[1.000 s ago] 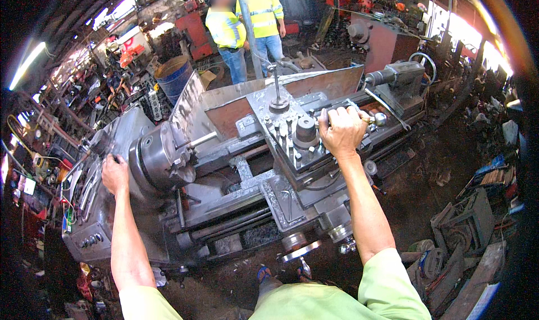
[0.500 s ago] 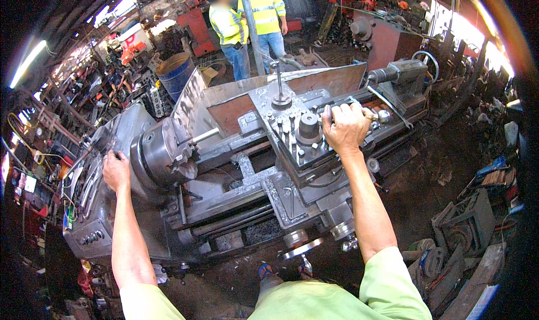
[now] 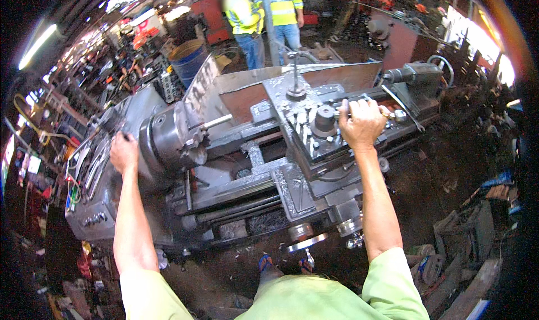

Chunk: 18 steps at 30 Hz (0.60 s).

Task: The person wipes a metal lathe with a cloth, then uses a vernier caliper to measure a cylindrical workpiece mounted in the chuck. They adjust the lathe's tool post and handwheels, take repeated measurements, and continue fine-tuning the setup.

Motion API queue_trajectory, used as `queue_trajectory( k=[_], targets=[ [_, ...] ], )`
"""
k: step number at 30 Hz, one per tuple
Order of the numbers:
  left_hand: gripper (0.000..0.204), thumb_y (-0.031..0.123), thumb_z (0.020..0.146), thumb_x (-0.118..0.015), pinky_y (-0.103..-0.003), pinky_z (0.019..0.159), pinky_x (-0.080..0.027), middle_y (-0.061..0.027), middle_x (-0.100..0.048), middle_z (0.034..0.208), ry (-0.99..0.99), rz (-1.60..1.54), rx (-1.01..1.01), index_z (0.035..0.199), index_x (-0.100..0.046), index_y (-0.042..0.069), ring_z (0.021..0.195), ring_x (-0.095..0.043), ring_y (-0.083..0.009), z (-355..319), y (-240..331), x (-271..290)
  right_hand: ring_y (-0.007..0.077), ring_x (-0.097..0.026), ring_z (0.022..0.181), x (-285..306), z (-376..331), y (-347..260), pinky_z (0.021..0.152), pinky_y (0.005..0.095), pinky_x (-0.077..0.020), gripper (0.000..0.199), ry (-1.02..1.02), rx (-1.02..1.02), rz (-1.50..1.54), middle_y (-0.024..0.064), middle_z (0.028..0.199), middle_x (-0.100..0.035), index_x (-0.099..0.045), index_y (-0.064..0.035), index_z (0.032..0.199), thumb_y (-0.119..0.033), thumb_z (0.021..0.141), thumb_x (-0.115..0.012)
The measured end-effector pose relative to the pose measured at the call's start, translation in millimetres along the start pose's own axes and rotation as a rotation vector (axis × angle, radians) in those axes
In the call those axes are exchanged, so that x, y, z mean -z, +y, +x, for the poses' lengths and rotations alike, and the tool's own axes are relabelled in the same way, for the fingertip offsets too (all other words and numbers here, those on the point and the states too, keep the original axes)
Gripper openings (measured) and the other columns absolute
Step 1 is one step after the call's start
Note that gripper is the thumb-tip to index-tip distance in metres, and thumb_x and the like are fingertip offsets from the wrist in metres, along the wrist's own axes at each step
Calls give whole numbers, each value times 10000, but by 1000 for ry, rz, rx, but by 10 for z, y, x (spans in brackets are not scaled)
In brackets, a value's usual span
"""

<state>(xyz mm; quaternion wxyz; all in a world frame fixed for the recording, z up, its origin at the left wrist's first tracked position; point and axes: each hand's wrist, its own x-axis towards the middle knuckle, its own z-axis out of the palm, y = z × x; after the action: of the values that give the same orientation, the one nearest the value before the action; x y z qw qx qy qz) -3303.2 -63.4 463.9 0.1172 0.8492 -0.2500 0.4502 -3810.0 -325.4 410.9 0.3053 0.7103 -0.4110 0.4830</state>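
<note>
A large grey metal lathe (image 3: 258, 183) lies across the view before me. My left hand (image 3: 124, 151) rests at its headstock, left of the round chuck (image 3: 168, 133). Its fingers are curled by a small dark part, and what they hold is hidden. A slim metal bar (image 3: 218, 121) sticks out of the chuck to the right. My right hand (image 3: 362, 123) is closed in a fist round a handle on the carriage, mostly hidden by the fingers. Beside it are the round tool post (image 3: 324, 120) and a shiny ball knob (image 3: 400, 115). Metal chips litter the carriage (image 3: 293, 191).
A handwheel (image 3: 307, 242) juts toward me at the lathe's front. The tailstock (image 3: 415, 76) sits at the right end. Behind the lathe are a blue drum (image 3: 192, 62) and two people in yellow vests (image 3: 283, 5). Scrap metal and planks (image 3: 469, 289) lie at lower right.
The view has shifted, so the lathe and the people appear farther right and slightly higher. Both hands stay at the same places on the lathe.
</note>
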Motion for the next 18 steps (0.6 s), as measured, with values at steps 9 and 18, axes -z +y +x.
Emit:
queue_trajectory(
  k=[9, 18],
  targets=[
    [304, 322, 896, -558, -492, 768, -538, -168, -686, 1014, -19, -23, 27, 1015, -664, 64, 898, -670, -380, -6, 27, 52, 231, -557, 695, 40, 19, -34, 742, 414, -351, 282, 14, 19, -24, 25, 644, -593, -600, -127, 597, -291, 822, -638],
    [315, 340, 889, -568, -490, 758, -539, -167, -689, 992, -59, -4, 50, 1047, -676, 90, 892, -673, -371, 0, 28, 41, 225, -559, 697, 40, 16, -36, 753, 414, -349, 283, 4, 2, -10, 22, 643, -592, -603, -130, 596, -295, 824, -637]
  ],
)
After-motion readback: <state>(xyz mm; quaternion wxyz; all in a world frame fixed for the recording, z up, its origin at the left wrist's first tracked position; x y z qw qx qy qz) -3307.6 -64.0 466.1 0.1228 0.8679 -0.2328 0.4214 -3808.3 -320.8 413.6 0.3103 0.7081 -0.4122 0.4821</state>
